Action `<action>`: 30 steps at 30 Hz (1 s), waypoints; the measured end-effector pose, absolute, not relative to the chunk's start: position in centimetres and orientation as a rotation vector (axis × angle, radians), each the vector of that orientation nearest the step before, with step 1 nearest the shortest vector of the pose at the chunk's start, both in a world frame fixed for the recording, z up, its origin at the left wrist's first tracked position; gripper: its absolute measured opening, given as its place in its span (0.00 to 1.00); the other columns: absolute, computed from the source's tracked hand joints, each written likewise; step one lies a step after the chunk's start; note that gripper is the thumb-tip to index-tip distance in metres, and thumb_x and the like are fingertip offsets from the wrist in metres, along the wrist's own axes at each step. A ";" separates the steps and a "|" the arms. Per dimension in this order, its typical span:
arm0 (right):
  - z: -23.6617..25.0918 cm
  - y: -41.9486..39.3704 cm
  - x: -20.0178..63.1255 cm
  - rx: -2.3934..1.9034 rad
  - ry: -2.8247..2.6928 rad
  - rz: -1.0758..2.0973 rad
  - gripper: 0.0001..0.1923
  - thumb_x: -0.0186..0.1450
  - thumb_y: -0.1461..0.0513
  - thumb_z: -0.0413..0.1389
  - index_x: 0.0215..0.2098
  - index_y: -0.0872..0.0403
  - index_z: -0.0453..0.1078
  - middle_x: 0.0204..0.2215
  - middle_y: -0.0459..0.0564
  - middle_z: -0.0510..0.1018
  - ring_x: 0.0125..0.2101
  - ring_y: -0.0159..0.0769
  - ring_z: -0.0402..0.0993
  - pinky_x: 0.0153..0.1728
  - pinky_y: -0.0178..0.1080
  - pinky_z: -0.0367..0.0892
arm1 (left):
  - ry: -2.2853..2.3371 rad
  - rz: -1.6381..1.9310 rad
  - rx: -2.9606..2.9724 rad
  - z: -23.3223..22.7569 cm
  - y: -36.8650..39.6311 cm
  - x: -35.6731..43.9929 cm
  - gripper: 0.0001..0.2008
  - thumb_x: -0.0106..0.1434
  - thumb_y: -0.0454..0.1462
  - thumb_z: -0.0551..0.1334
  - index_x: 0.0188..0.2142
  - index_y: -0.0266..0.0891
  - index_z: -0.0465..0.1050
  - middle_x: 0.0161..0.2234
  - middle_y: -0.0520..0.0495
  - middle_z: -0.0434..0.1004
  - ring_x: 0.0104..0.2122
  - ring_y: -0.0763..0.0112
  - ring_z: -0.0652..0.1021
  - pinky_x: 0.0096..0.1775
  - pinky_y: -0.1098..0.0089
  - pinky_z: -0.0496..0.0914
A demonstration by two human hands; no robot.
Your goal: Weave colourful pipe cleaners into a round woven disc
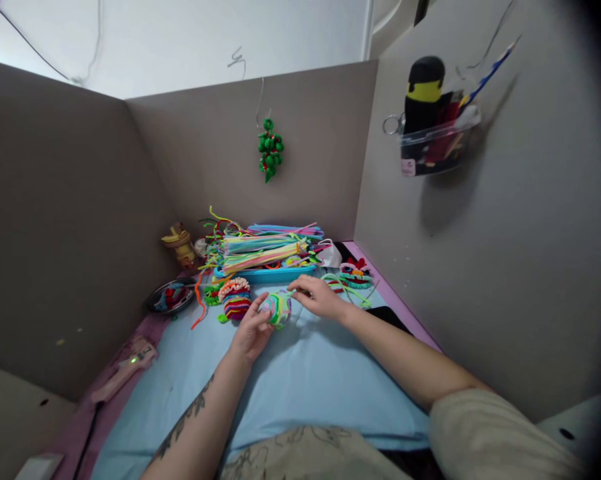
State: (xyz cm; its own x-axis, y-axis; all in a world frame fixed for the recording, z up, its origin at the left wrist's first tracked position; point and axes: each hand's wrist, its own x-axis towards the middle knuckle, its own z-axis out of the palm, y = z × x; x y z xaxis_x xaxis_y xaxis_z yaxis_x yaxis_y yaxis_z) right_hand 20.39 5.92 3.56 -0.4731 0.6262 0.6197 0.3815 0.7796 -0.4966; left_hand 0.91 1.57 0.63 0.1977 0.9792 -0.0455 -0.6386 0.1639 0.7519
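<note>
A: Two bare hands meet over the light blue cloth-covered surface (300, 380) in the head view. What do they have?

B: The left hand (250, 330) cups a small round wound ball of green, pink and blue pipe cleaners (276, 309) from its left side, fingers curled about it in a loose grip. The right hand (319, 297) pinches a pale green strand at the top of the ball between thumb and fingertips, the grip closed on that strand.

A: Where does the ball sit?

B: Mid-surface, just in front of the long blue tray heaped with straight pipe cleaners (265, 257), and right of a finished striped red and pink pipe-cleaner ball (235, 300).

A: The step in hand?

B: I judge it to be winding or tucking the strand into the ball. The next move seems to call for a steady left hold while the right pulls the strand snug.

A: Anything else about?

B: A green beaded ornament hanging on the back partition (270, 148), and a clear wall-mounted bin of tools (438, 143) on the right.
</note>
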 end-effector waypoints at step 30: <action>1.5 4.8 17.6 -0.823 -2.113 0.555 0.07 0.61 0.59 0.52 0.34 0.55 0.68 0.30 0.48 0.73 0.33 0.33 0.68 0.35 0.34 0.62 | 0.810 1.530 0.759 0.6 1.3 1.6 0.33 0.44 0.31 0.69 0.50 0.51 0.63 0.47 0.47 0.67 0.39 0.68 0.74 0.35 0.72 0.69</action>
